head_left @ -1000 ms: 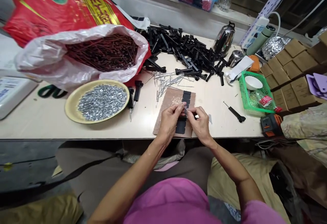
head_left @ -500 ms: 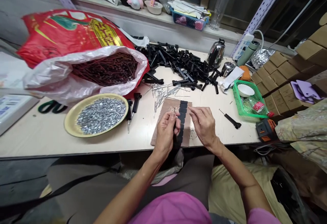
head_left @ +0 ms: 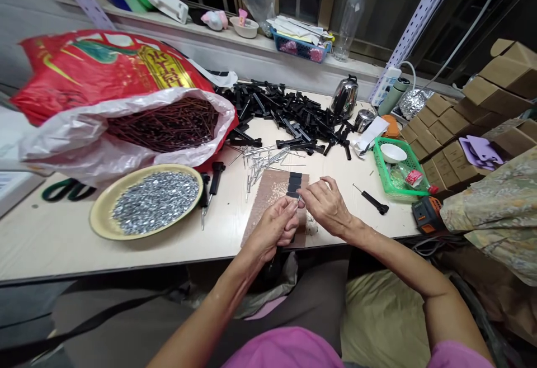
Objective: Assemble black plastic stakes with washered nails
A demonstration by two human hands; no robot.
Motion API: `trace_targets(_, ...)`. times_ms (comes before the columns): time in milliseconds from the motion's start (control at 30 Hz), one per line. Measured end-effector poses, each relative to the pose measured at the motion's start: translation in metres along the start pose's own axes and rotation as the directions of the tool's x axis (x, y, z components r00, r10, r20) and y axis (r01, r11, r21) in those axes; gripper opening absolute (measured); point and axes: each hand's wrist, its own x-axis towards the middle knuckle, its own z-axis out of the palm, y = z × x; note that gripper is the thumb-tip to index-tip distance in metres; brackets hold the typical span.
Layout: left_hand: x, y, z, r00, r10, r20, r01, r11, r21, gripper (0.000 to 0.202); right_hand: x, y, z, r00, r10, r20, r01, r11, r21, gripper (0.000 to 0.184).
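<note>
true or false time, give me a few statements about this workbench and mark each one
1. The left hand and right hand meet over the brown board. True.
2. The yellow plate is filled with black parts. False: it holds small silvery pieces.
3. The green basket holds a white bowl. True.
4. The kettle stands on the window ledge. False: it stands on the table, beside the pile of black parts.
</note>
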Motion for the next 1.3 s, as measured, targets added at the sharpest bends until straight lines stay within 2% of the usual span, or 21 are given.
trace_targets(100,0.002,0.000,-0.004,0.994,-0.068,0.087,0.072,0.996,-0.043,0.055,-0.002,0.004,0.006,0.997,-0.064,0.030,0.064,0.998,0.001,0.030)
trace_targets(267,0.005,-0.001,-0.010,0.975,-0.167,0.144,0.180,0.980,-0.086,0.043,-0.004,0.017,0.019,0.975,-0.221,0.037,0.220,0.975,0.026,0.031)
trace_targets(433,0.012,-0.001,-0.019,0.919,-0.303,0.251,0.356,0.912,-0.202,0.027,-0.006,0.030,0.034,0.931,-0.362,0.049,0.357,0.930,0.089,0.031)
trace_targets(533,0.016,-0.004,-0.024,0.896,-0.360,0.261,0.420,0.877,-0.234,0.019,-0.009,0.028,0.048,0.923,-0.377,0.073,0.355,0.910,0.212,0.033)
trace_targets(600,0.017,-0.008,-0.026,0.910,-0.352,0.220,0.398,0.891,-0.217,0.021,-0.009,0.022,0.057,0.951,-0.295,0.095,0.252,0.916,0.313,0.031)
trace_targets(633,0.017,-0.011,-0.026,0.931,-0.321,0.172,0.352,0.916,-0.194,0.026,-0.009,0.020,0.061,0.965,-0.237,0.111,0.182,0.913,0.366,0.029)
trace_targets(700,0.017,-0.015,-0.025,0.980,-0.198,0.018,0.199,0.973,-0.119,0.039,-0.007,0.015,0.063,0.980,-0.114,0.164,0.023,0.880,0.474,0.024)
trace_targets(733,0.017,-0.016,-0.024,0.990,-0.123,-0.068,0.118,0.990,-0.078,0.045,-0.006,0.014,0.062,0.979,-0.058,0.194,-0.054,0.850,0.525,0.021)
trace_targets(800,0.017,-0.015,-0.021,0.981,-0.007,-0.193,0.001,0.999,-0.032,0.055,-0.002,0.010,0.054,0.967,0.063,0.246,-0.203,0.774,0.600,0.015)
trace_targets(900,0.019,-0.008,-0.016,0.960,0.093,-0.266,-0.117,0.990,-0.075,0.063,-0.001,-0.002,0.035,0.917,0.239,0.318,-0.394,0.656,0.643,0.016)
trace_targets(967,0.020,-0.001,-0.012,0.943,0.138,-0.302,-0.178,0.978,-0.106,0.064,-0.004,-0.015,0.025,0.879,0.320,0.353,-0.476,0.602,0.641,0.016)
trace_targets(1033,0.018,0.003,-0.009,0.929,0.153,-0.338,-0.200,0.974,-0.109,0.066,-0.012,-0.024,0.018,0.868,0.366,0.337,-0.497,0.608,0.619,0.015)
trace_targets(1100,0.012,0.006,-0.008,0.926,0.124,-0.357,-0.165,0.982,-0.088,0.069,-0.024,-0.023,0.015,0.883,0.381,0.274,-0.469,0.693,0.548,0.016)
trace_targets(1167,0.005,0.007,-0.007,0.934,0.075,-0.350,-0.099,0.994,-0.052,0.068,-0.041,-0.006,0.013,0.877,0.427,0.219,-0.479,0.802,0.357,0.019)
trace_targets(1233,-0.001,0.008,-0.008,0.942,0.033,-0.334,-0.039,0.999,-0.013,0.068,-0.063,0.021,0.009,0.812,0.539,0.225,-0.561,0.826,0.044,0.021)
trace_targets(1300,-0.005,0.008,-0.009,0.948,0.017,-0.319,-0.011,1.000,0.019,0.071,-0.086,0.049,0.003,0.693,0.667,0.275,-0.617,0.745,-0.252,0.019)
